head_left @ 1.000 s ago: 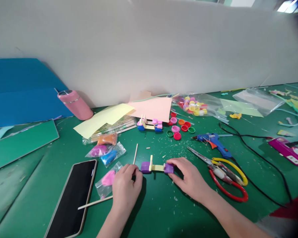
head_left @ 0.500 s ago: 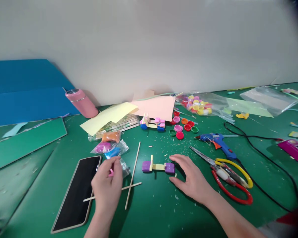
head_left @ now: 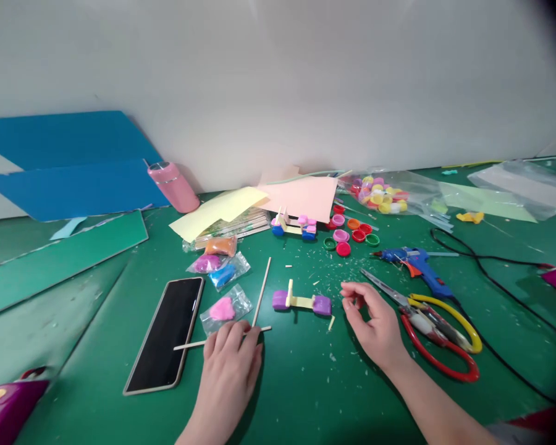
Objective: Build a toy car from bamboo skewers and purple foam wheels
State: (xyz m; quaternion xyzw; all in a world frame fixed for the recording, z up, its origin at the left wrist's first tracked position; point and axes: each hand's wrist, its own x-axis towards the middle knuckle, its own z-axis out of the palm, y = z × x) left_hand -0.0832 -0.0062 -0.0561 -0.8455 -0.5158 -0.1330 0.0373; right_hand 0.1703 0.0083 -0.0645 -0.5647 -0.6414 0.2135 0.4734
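Observation:
My left hand is palm down over two thin wooden sticks that cross. Its fingers are bent together around the crossing, closed on a wooden stick; the fingertips are partly hidden. My right hand hovers loosely curled at the right, thumb and forefinger a little apart, holding nothing. Between the hands a small model lies on the green table: a pale stick bar with a purple block at each end and a short upright piece. A pink clay packet lies just beyond my left hand.
A phone lies at the left. Scissors and a blue glue gun are on the right, with a black cord. Farther back are bottle caps, a second model, paper sheets and a pink bottle.
My left hand has moved from over the pink clay packet down and right onto the sticks. My right hand has drawn away from the purple model and curled. The view has shifted.

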